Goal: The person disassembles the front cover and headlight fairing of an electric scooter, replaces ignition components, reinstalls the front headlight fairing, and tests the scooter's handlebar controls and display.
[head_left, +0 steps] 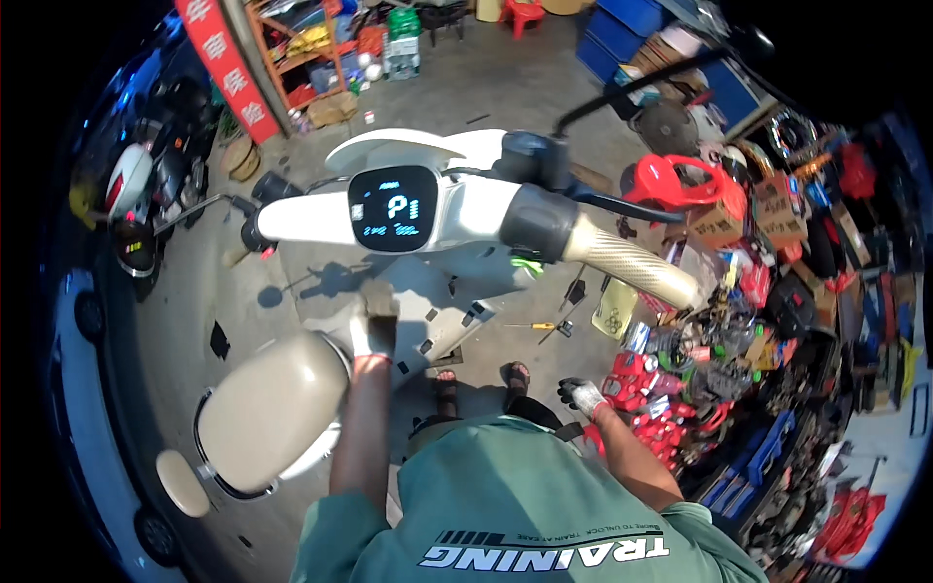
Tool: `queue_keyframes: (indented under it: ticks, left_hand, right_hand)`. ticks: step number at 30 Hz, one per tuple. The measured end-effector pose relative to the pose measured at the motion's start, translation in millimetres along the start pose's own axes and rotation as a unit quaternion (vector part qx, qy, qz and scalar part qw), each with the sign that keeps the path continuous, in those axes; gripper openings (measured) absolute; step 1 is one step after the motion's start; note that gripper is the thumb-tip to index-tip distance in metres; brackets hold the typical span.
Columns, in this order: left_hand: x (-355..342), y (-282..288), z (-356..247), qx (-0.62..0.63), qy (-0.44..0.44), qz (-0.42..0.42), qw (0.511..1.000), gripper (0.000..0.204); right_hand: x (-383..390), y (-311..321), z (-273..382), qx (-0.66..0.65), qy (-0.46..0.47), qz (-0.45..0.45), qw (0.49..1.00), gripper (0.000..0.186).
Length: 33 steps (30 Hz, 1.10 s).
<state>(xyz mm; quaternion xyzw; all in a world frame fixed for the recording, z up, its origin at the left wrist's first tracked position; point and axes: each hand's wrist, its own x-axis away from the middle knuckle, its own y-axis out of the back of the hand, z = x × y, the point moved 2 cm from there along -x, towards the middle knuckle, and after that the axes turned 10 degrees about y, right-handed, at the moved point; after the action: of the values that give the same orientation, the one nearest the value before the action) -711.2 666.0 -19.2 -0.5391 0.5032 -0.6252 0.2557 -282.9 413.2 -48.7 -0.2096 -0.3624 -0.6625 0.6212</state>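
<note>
A white electric scooter stands in front of me, with its lit dashboard display (394, 209) in the middle of the handlebar. My left hand (374, 321), in a grey and white work glove, is over the scooter's pale floorboard (428, 321), just ahead of the beige seat (277, 408). Its fingers look stretched forward, and nothing shows in them; whether the palm touches the body panel I cannot tell. Away from the scooter, my right hand (583, 396) hangs at my right side in a white glove with dark fingertips. Its fingers are loosely bent and apart, holding nothing visible. The tan right handgrip (637, 262) is untouched.
A screwdriver with a yellow handle (539, 326) lies on the concrete floor. Red parts (656, 428), cardboard boxes (714, 223) and tools crowd the right side. A shelf (296, 58) and blue bins (622, 39) stand at the back; other scooters (131, 185) are parked at left.
</note>
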Motion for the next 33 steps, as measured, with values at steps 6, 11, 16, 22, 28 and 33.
queue_keyframes:
  ticks: [6,11,16,22,28,33]
  left_hand:
    - [33.4,-2.4,100.8,-0.294,0.068,-0.141,0.943,0.038]
    - [58.4,-23.0,164.8,-0.368,0.034,-0.179,0.912,0.042]
    - [83.1,-25.6,230.2,-0.431,-0.002,-0.258,0.865,0.035]
    - [87.8,-34.0,313.0,-0.488,0.035,-0.268,0.830,0.039]
    - [66.0,-17.0,318.0,-0.565,-0.046,-0.249,0.786,0.041]
    - [66.0,-40.4,303.3,-0.522,-0.083,-0.278,0.802,0.041]
  right_hand:
    - [-6.2,24.5,-19.4,-0.007,0.002,-0.011,1.000,0.033]
    - [-17.9,51.7,-18.8,-0.128,0.029,-0.009,0.991,0.028]
    - [-23.4,99.0,-34.2,-0.143,0.095,0.026,0.985,0.026]
    - [-55.6,175.8,-165.4,-0.213,0.040,0.035,0.976,0.032]
    - [-54.6,217.9,-275.2,-0.133,-0.045,0.050,0.989,0.026]
    - [-81.2,226.0,-242.9,0.096,0.144,0.131,0.976,0.019]
